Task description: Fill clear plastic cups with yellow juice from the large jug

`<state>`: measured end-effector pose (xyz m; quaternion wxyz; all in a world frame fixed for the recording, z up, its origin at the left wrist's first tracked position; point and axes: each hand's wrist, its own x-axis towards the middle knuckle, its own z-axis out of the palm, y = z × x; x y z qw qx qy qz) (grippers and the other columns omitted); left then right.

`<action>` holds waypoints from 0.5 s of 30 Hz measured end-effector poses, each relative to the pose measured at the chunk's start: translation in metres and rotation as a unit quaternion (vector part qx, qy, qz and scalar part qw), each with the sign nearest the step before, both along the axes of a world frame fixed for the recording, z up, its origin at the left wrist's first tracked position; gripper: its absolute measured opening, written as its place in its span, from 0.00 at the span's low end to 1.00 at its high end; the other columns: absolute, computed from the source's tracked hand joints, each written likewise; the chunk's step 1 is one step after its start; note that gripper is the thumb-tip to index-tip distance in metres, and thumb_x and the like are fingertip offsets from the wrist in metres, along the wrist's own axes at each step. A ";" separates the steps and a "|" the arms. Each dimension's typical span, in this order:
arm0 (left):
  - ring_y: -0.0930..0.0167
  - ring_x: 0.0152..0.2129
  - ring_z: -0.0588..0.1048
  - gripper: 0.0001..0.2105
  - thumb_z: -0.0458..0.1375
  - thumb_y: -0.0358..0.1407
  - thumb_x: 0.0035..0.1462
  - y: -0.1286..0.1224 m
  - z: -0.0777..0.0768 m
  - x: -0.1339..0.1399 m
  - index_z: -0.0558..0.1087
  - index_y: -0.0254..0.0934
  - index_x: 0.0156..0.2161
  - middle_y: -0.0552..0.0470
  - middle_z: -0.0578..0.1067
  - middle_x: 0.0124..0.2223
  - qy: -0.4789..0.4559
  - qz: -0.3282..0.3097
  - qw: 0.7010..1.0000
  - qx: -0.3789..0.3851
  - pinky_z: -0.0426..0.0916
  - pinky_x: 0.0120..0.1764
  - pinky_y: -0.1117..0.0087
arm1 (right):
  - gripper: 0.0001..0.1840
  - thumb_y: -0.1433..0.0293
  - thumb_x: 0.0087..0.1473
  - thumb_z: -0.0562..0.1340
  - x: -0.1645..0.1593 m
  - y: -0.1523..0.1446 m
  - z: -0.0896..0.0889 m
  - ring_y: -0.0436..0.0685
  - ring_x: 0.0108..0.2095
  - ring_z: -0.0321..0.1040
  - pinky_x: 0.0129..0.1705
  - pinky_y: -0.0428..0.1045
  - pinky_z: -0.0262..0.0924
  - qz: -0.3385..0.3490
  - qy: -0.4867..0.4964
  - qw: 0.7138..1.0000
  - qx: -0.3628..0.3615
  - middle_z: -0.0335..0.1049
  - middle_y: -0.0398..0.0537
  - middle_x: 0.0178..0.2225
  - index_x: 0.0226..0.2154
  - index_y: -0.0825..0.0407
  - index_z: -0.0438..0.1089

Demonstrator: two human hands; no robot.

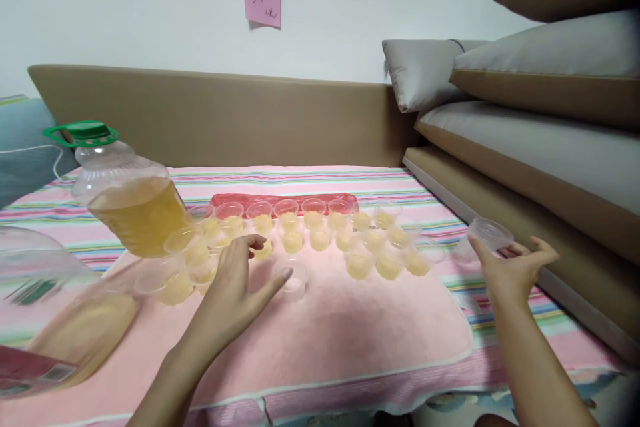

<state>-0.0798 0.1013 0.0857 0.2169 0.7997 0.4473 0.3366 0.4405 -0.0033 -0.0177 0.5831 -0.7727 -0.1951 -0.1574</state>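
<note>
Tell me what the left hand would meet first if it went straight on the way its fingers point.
The left hand would probably meet a clear cup with yellow contents, just ahead of it. Depth is hard to judge here, so it might pass over the cup instead.

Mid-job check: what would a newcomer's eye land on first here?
Probably the clear cups with pale yellow contents, spread across the pink mat in the middle. Next come the big green-capped jug at the left, partly full of yellowish liquid, and the stacked cushions at the right. Nearer, the right hand holds an empty-looking cup.
</note>
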 end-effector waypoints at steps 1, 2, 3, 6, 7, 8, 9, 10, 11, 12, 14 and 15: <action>0.59 0.46 0.72 0.18 0.58 0.55 0.70 0.000 0.004 -0.002 0.68 0.42 0.49 0.48 0.73 0.50 -0.010 -0.002 1.000 0.022 0.67 0.47 0.57 | 0.56 0.55 0.29 0.78 0.002 0.002 0.000 0.68 0.46 0.72 0.52 0.64 0.66 -0.002 0.019 1.000 0.013 0.66 0.52 0.44 0.50 0.43 0.41; 0.63 0.39 0.71 0.16 0.55 0.53 0.72 -0.001 0.009 -0.004 0.69 0.41 0.42 0.51 0.73 0.42 -0.016 -0.013 0.999 0.037 0.66 0.41 0.61 | 0.57 0.56 0.29 0.78 0.003 0.004 0.000 0.68 0.46 0.73 0.52 0.63 0.67 -0.005 0.036 0.999 0.023 0.66 0.53 0.45 0.50 0.43 0.41; 0.66 0.32 0.70 0.18 0.53 0.51 0.74 -0.003 0.013 -0.005 0.68 0.41 0.36 0.54 0.71 0.35 -0.020 -0.033 0.998 0.045 0.63 0.36 0.64 | 0.57 0.57 0.29 0.79 0.003 0.005 0.000 0.67 0.47 0.73 0.54 0.62 0.66 -0.007 0.048 0.998 0.030 0.66 0.54 0.46 0.50 0.43 0.41; 0.72 0.20 0.67 0.22 0.48 0.45 0.78 -0.010 0.025 -0.008 0.65 0.40 0.29 0.58 0.66 0.24 -0.025 -0.100 0.993 0.050 0.59 0.27 0.68 | 0.56 0.59 0.28 0.79 0.001 0.007 -0.003 0.69 0.50 0.72 0.57 0.63 0.64 -0.006 0.067 0.997 0.026 0.67 0.53 0.46 0.50 0.43 0.42; 0.73 0.19 0.67 0.22 0.47 0.44 0.78 -0.013 0.028 -0.008 0.66 0.40 0.30 0.59 0.67 0.23 -0.026 -0.119 0.991 0.051 0.60 0.26 0.69 | 0.56 0.59 0.28 0.80 -0.001 0.007 -0.004 0.70 0.50 0.72 0.57 0.64 0.63 -0.003 0.071 0.997 0.021 0.67 0.53 0.45 0.50 0.43 0.43; 0.74 0.19 0.68 0.21 0.45 0.42 0.79 -0.016 0.030 -0.008 0.67 0.41 0.31 0.60 0.68 0.23 -0.026 -0.137 0.989 0.052 0.61 0.26 0.70 | 0.56 0.59 0.28 0.80 -0.002 0.006 -0.005 0.70 0.50 0.71 0.56 0.64 0.63 0.002 0.075 0.997 0.016 0.67 0.53 0.46 0.49 0.43 0.43; 0.74 0.19 0.69 0.21 0.44 0.41 0.80 -0.019 0.031 -0.008 0.67 0.41 0.32 0.60 0.68 0.23 -0.027 -0.155 0.986 0.053 0.62 0.27 0.71 | 0.55 0.59 0.28 0.81 -0.004 0.006 -0.005 0.70 0.50 0.71 0.55 0.64 0.64 0.008 0.079 0.997 0.012 0.68 0.53 0.46 0.49 0.42 0.44; 0.75 0.20 0.69 0.20 0.43 0.40 0.80 -0.021 0.032 -0.007 0.67 0.41 0.33 0.61 0.68 0.24 -0.028 -0.173 0.983 0.054 0.63 0.27 0.72 | 0.55 0.58 0.29 0.81 -0.005 0.005 -0.006 0.70 0.49 0.71 0.55 0.64 0.64 0.014 0.082 0.996 0.009 0.68 0.53 0.46 0.49 0.42 0.44; 0.75 0.20 0.69 0.20 0.42 0.38 0.80 -0.023 0.033 -0.006 0.67 0.41 0.34 0.61 0.69 0.24 -0.030 -0.189 0.980 0.058 0.64 0.28 0.73 | 0.55 0.58 0.29 0.81 -0.007 0.005 -0.006 0.69 0.49 0.72 0.54 0.63 0.65 0.020 0.085 0.996 0.007 0.68 0.54 0.47 0.49 0.42 0.44; 0.75 0.21 0.69 0.20 0.42 0.37 0.80 -0.025 0.034 -0.006 0.67 0.42 0.34 0.61 0.69 0.25 -0.035 -0.202 0.977 0.065 0.65 0.28 0.73 | 0.55 0.57 0.29 0.81 -0.008 0.004 -0.006 0.69 0.50 0.72 0.54 0.62 0.65 0.027 0.087 0.996 0.005 0.68 0.54 0.47 0.49 0.42 0.44; 0.75 0.21 0.69 0.20 0.41 0.36 0.80 -0.027 0.035 -0.005 0.67 0.42 0.34 0.60 0.69 0.26 -0.047 -0.210 0.973 0.081 0.65 0.29 0.74 | 0.54 0.57 0.29 0.80 -0.011 0.004 -0.004 0.68 0.50 0.72 0.54 0.61 0.65 0.035 0.090 0.995 0.002 0.68 0.54 0.48 0.50 0.42 0.45; 0.75 0.22 0.70 0.19 0.41 0.35 0.80 -0.027 0.036 -0.006 0.67 0.42 0.35 0.60 0.70 0.27 -0.053 -0.209 0.973 0.087 0.65 0.29 0.74 | 0.54 0.57 0.29 0.80 -0.012 0.003 -0.004 0.69 0.51 0.72 0.55 0.62 0.65 0.035 0.091 0.995 0.000 0.68 0.53 0.48 0.50 0.42 0.45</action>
